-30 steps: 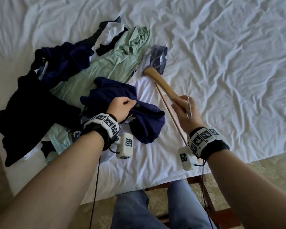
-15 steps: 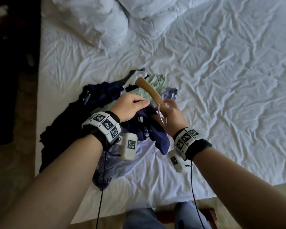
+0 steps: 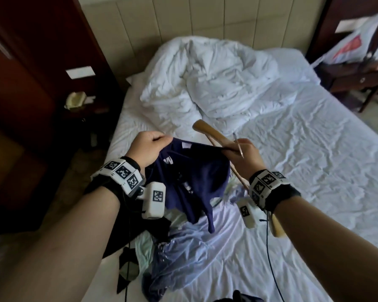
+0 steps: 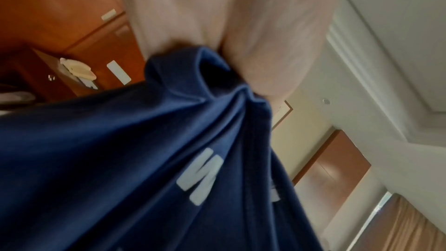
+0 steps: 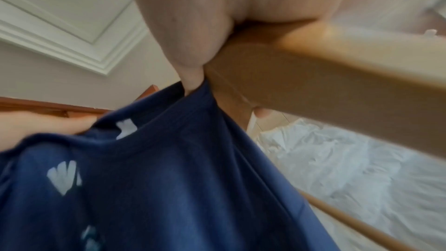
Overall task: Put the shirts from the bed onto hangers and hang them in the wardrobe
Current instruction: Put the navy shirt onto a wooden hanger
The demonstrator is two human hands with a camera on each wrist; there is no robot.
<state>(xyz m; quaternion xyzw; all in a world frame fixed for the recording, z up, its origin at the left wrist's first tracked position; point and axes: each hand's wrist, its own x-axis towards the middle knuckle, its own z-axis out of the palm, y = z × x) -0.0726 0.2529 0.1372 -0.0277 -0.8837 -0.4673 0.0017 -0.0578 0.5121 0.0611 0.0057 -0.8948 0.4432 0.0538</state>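
holding one navy shirt [image 3: 196, 177] above the bed [image 3: 303, 171], collar pinched by left hand [image 3: 147, 148] | right hand [image 3: 244, 159] grips one wooden hanger [image 3: 214, 134] plus collar | roughly four garments piled [image 3: 168, 253] beneath, partly hidden | duvet [image 3: 216, 77] beyond

Navy blue shirt [image 3: 192, 177] with white lettering on chest, white neck label visible; held up off the bed [image 3: 314, 171] by its collar, stretched between both hands, body hanging slack. Wooden hanger [image 3: 214, 134] with metal hook, tilted, one end pointing toward the head of the bed, at the right side of the collar. Remaining shirts [image 3: 172, 258], light blue, pale green and dark, in a crumpled heap near the bed's left edge.
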